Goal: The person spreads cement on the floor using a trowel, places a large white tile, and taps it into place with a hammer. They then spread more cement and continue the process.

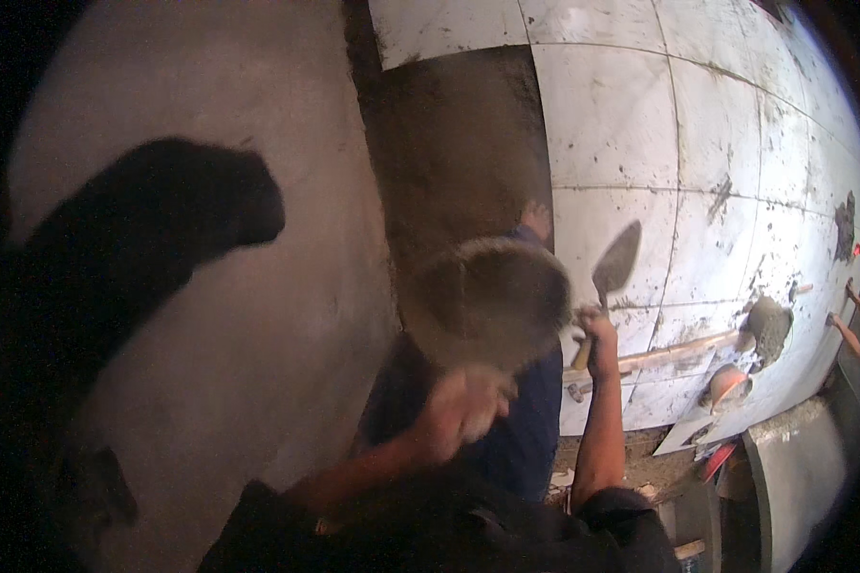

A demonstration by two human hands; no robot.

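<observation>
My left hand [463,413] is closed on the near rim of a round, mortar-stained pan [468,315]. The pan is tilted and blurred by motion, so what it holds, if anything, is hard to make out. Just right of it, my right hand [598,336] grips the wooden handle of a pointed trowel [617,258], its blade pointing up and away over the white tiles [612,115]. Beyond the pan lies a dark, untiled strip of mortar bed [454,143] between wall and tiles. My bare foot [537,220] shows past the pan's far edge.
A plain wall [296,382] rises close on the left. To the right lie a long straight bar [683,353], a hammer [579,391], a mortar heap [767,329] and an orange bowl [729,385]. Another person's hand [846,334] reaches in at the far right.
</observation>
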